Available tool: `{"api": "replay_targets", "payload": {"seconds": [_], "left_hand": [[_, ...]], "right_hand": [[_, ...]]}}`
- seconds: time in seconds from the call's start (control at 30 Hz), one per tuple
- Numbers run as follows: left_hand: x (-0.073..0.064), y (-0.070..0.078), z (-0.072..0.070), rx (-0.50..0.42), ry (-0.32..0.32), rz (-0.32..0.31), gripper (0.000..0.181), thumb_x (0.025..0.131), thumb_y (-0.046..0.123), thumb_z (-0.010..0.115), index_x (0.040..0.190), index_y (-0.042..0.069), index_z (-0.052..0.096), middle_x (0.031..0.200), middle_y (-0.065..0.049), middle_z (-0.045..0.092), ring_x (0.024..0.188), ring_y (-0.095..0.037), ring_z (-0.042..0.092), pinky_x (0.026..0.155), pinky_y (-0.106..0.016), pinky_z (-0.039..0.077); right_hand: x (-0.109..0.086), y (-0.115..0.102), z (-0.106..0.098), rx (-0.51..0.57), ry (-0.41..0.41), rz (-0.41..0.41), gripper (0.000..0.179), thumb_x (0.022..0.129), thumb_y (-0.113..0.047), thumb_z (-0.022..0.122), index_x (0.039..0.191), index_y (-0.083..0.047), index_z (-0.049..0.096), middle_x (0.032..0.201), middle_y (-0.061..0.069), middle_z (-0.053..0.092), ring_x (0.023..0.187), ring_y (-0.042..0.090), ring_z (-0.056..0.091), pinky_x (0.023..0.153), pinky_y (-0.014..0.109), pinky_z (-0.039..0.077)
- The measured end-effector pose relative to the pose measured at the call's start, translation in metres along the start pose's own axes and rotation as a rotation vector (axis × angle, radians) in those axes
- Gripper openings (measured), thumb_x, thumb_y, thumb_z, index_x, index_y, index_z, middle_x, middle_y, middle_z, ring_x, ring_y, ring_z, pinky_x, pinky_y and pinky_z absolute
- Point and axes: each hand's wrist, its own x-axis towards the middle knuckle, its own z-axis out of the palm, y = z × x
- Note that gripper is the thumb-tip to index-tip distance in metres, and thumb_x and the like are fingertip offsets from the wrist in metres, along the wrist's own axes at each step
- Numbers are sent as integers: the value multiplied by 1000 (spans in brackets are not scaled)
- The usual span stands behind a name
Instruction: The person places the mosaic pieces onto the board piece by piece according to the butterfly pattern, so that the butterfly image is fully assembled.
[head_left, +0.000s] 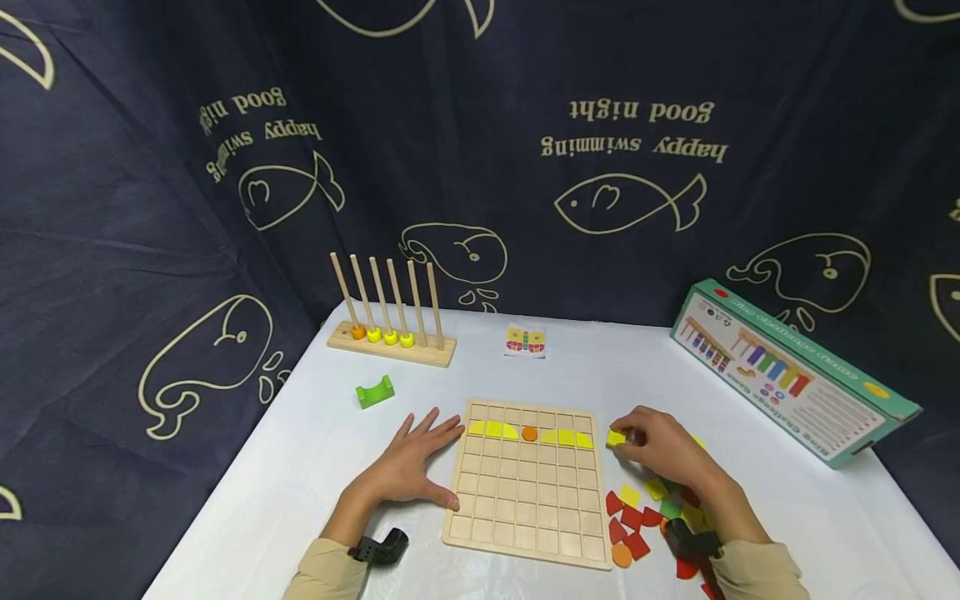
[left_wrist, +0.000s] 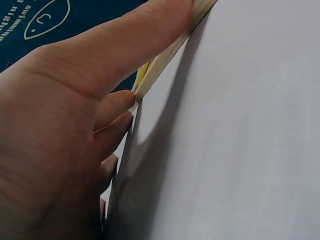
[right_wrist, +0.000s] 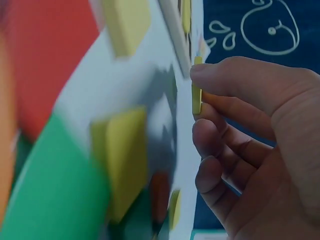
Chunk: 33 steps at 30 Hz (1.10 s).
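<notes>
A square wooden grid board (head_left: 527,515) lies on the white table. Along the row second from its far edge sit several yellow pieces (head_left: 566,437), with an orange disc (head_left: 529,433) in the middle. My left hand (head_left: 408,462) is spread at the board's left side, thumb and fingertips right at its edge. Just beyond the right edge, my right hand (head_left: 663,446) pinches a small flat yellow tile (right_wrist: 197,95) between thumb and fingers. Beneath and near that hand lie loose red pieces (head_left: 636,546), yellow and green ones, partly hidden by the wrist.
At the back left stands a wooden peg rack (head_left: 420,353) with orange and yellow beads. A green curved block (head_left: 375,392) sits before it. A butterfly pattern card (head_left: 525,342) lies beyond the board. A long teal box (head_left: 787,375) stands at the right rear.
</notes>
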Motion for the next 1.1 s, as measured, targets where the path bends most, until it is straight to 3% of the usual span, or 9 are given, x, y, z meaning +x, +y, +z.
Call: {"api": "replay_targets", "payload": {"seconds": [0.47,1.1], "left_hand": [[0,0,0,-16,-3,-6,118,54,79,71,150,20,36,156,4,26,145,-27,7,114,-53,-3],[-1,1,-1,-19,-1,-3,118,53,78,72,150,19,37,156,3,26,145,-28,7,113,-53,-3]], "right_hand": [[19,-44,18,11,-25,-126,30,79,-20,79,108,-11,73,89,-6,59,75,12,50,63,27,44],[33,-80,43,-19,-48,-261,26,80,-20,77,106,-16,73,90,-8,58,73,11,50,66,27,45]]}}
